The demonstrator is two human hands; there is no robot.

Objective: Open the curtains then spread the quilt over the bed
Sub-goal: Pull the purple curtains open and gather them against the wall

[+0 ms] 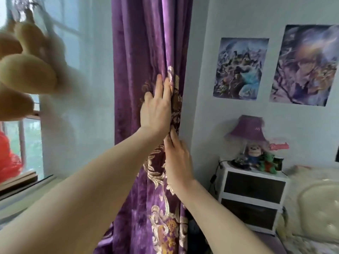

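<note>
A purple velvet curtain (145, 43) with gold and cream embroidery hangs bunched in folds at the right side of the window, against the wall corner. My left hand (156, 109) lies flat on the folds with fingers together, pointing up. Just below it, my right hand (177, 158) presses the curtain's right edge, its fingertips tucked into the fabric. A sheer white curtain (84, 88) covers the window to the left. The bed (315, 202) with a cream padded headboard shows at the lower right; no quilt can be made out.
A white bedside cabinet (254, 197) with dark drawers stands right of the curtain, carrying a purple-shaded lamp (247, 131) and plush toys. Two posters (240, 68) hang on the wall. A yellow plush toy (23, 70) hangs close at the upper left. A windowsill (27, 187) runs along the left.
</note>
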